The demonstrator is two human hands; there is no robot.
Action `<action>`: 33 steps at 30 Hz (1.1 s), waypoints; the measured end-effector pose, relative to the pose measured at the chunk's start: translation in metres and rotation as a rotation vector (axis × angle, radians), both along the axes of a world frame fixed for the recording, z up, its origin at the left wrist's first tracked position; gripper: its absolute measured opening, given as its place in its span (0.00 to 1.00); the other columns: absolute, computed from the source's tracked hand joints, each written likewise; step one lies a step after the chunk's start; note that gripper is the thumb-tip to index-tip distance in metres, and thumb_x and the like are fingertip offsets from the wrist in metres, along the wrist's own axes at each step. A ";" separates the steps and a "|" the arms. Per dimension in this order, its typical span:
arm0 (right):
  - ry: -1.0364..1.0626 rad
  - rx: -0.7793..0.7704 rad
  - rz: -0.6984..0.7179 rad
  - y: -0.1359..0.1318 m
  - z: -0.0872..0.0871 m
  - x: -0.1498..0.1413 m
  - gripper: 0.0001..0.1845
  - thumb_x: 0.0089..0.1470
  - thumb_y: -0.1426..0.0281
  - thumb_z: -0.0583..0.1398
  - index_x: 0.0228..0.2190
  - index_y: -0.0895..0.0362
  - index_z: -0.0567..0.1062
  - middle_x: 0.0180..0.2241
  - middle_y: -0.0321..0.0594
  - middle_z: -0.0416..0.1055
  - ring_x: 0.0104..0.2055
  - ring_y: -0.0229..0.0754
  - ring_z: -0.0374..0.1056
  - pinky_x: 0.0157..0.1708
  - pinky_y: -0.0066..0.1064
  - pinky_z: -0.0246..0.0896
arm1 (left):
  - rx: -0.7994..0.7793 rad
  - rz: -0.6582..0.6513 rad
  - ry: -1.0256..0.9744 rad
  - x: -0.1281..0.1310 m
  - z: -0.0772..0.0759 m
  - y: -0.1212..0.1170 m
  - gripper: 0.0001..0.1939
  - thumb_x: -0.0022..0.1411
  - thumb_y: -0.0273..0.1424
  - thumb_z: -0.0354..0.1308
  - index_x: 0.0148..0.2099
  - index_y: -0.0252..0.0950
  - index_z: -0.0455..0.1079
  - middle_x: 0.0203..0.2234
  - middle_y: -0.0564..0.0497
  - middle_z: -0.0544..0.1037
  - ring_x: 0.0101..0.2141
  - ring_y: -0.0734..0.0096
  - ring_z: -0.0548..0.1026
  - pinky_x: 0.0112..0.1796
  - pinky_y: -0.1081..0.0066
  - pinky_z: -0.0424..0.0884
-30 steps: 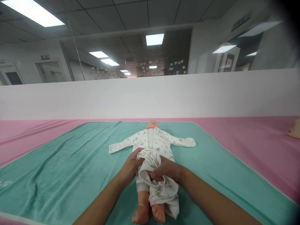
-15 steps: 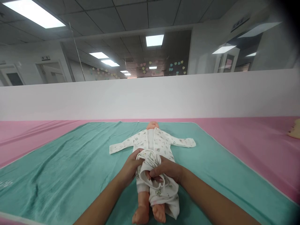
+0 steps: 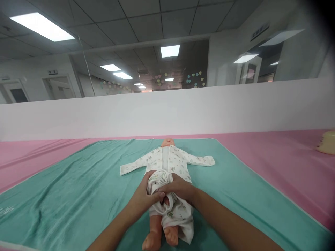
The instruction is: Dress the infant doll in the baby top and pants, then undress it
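Observation:
A baby doll (image 3: 168, 142) lies on its back, its head at the far end and bare feet toward me. It wears an open white printed jacket (image 3: 180, 166) with both sleeves spread sideways. White printed baby pants (image 3: 180, 215) cover the leg on the right down to the foot; the lower leg on the left is bare. My left hand (image 3: 145, 195) grips the bunched pants from the left, thumb over the opening. From the other side, my right hand (image 3: 180, 187) holds the same gathered fabric, fingers partly inside. Both thumbs meet over the opening.
A green blanket (image 3: 89, 195) with some wrinkles lies under the doll, on a pink covering (image 3: 274, 153). A low white wall (image 3: 157, 115) rises behind, below glass. At the far right edge stands a pale yellow object (image 3: 326, 143), partly cut off.
My left thumb has moved onto the pants opening, closing toward my right thumb. The gathered fabric is bunched tighter. The camera view has shifted slightly.

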State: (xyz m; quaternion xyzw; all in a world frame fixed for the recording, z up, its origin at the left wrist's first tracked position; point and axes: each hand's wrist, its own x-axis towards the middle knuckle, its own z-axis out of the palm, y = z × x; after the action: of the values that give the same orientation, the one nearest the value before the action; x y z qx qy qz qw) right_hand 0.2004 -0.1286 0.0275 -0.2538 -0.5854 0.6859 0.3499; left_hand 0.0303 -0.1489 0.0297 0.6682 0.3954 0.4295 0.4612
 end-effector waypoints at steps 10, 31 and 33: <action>-0.042 0.123 0.167 -0.008 0.013 0.004 0.15 0.37 0.69 0.67 0.29 0.61 0.72 0.22 0.33 0.68 0.24 0.33 0.62 0.27 0.26 0.58 | 0.163 0.192 0.332 0.007 0.020 -0.013 0.27 0.45 0.21 0.54 0.49 0.40 0.60 0.35 0.53 0.73 0.34 0.66 0.71 0.36 0.72 0.65; -0.804 0.706 -0.212 -0.013 -0.004 -0.010 0.21 0.33 0.59 0.64 0.31 0.56 0.69 0.30 0.35 0.69 0.29 0.37 0.60 0.24 0.26 0.44 | -0.417 0.145 0.010 -0.012 0.001 -0.070 0.15 0.45 0.35 0.61 0.37 0.34 0.73 0.24 0.48 0.76 0.24 0.64 0.72 0.24 0.70 0.65; -0.844 0.713 -0.209 -0.016 -0.003 -0.011 0.26 0.31 0.54 0.64 0.32 0.55 0.69 0.29 0.35 0.68 0.29 0.38 0.60 0.24 0.26 0.44 | -0.452 0.166 0.006 -0.014 0.001 -0.080 0.16 0.45 0.35 0.61 0.38 0.35 0.73 0.25 0.48 0.77 0.26 0.62 0.73 0.27 0.68 0.67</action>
State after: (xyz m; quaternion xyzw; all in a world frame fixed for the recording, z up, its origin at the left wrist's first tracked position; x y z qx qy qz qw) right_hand 0.1897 -0.1448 0.0246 -0.4290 -0.8419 0.2464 0.2157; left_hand 0.0159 -0.2287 0.0311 0.5142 0.5366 0.3646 0.5611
